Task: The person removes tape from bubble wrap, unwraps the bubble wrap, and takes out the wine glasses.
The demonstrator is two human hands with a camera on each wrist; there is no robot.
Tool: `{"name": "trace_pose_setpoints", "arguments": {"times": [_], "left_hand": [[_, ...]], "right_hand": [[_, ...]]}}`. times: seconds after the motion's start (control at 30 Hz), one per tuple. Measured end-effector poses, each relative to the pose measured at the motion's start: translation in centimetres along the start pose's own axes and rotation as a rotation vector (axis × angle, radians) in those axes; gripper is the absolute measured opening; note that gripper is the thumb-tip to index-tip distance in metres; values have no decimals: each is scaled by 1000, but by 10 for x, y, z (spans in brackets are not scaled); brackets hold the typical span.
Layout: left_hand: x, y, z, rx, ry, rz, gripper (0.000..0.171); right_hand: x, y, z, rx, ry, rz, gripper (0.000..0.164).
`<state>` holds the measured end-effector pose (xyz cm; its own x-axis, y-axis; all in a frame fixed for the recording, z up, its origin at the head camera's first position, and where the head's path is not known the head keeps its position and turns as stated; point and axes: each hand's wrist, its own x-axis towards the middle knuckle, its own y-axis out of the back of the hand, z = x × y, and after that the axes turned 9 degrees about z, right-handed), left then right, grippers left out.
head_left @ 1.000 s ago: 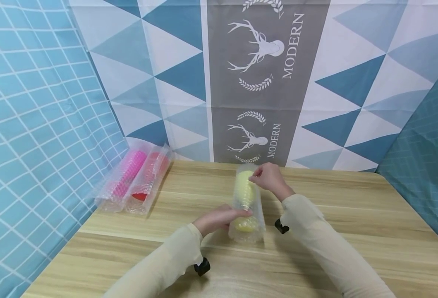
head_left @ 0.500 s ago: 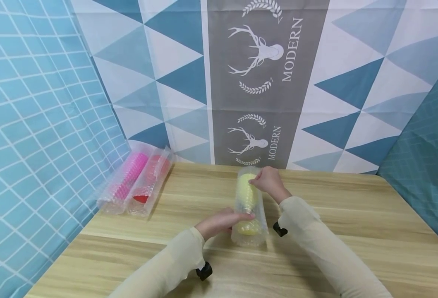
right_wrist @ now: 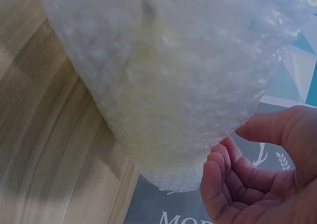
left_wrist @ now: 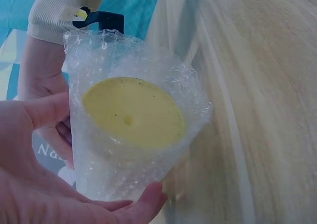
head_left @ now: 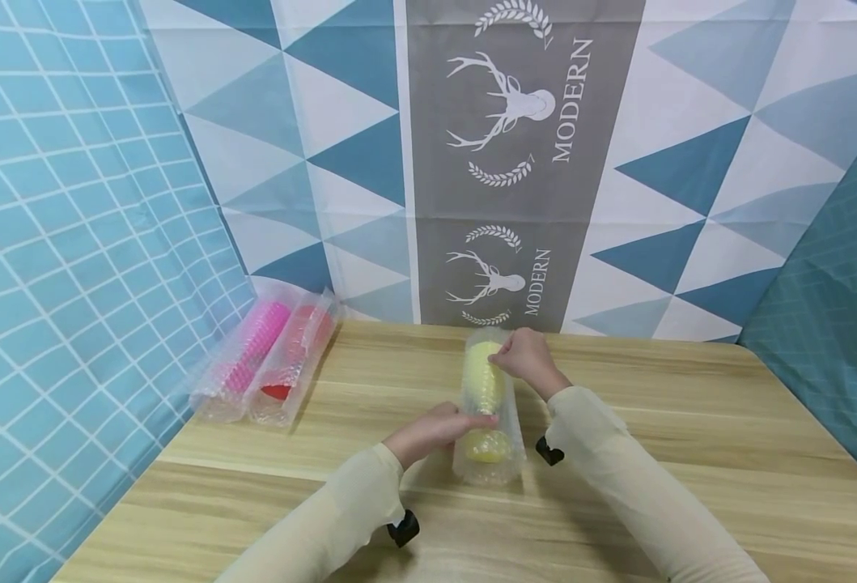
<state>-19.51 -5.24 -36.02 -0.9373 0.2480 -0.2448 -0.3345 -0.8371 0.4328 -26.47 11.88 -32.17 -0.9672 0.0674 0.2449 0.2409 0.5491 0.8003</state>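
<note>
A yellow object with a round, flat end is wrapped in clear bubble wrap, forming a long bundle (head_left: 483,389) on the wooden table. My left hand (head_left: 435,429) holds its near part, thumb across the top and fingers around the side. In the left wrist view, the yellow round end (left_wrist: 133,112) shows through the bubble wrap (left_wrist: 124,169). Towards the far end, my right hand (head_left: 528,356) pinches the wrap between thumb and fingertips. The right wrist view shows that hand (right_wrist: 262,169) at the edge of the bubble wrap (right_wrist: 168,100).
At the table's back left lie two more bubble-wrapped bundles side by side, one pink (head_left: 253,348) and one red (head_left: 293,356). A patterned cloth (head_left: 501,162) hangs behind the wooden table (head_left: 661,421). Blue gridded cloth (head_left: 71,243) borders the left side.
The head view has tilted a little, so the scene sits slightly lower in it. Both hands keep nearly the same places on the yellow bundle.
</note>
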Motion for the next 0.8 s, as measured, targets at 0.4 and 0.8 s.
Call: {"name": "trace_pose_setpoints", "arguments": {"times": [0.4,0.8], "left_hand": [[3,-10,8,-9,-28,100,40],[3,-12,8,-10,-33,104,39]], "right_hand": [[2,-1,0,-29,10,-6,25],[7,-1,-1,-89,35,-11,26]]}}
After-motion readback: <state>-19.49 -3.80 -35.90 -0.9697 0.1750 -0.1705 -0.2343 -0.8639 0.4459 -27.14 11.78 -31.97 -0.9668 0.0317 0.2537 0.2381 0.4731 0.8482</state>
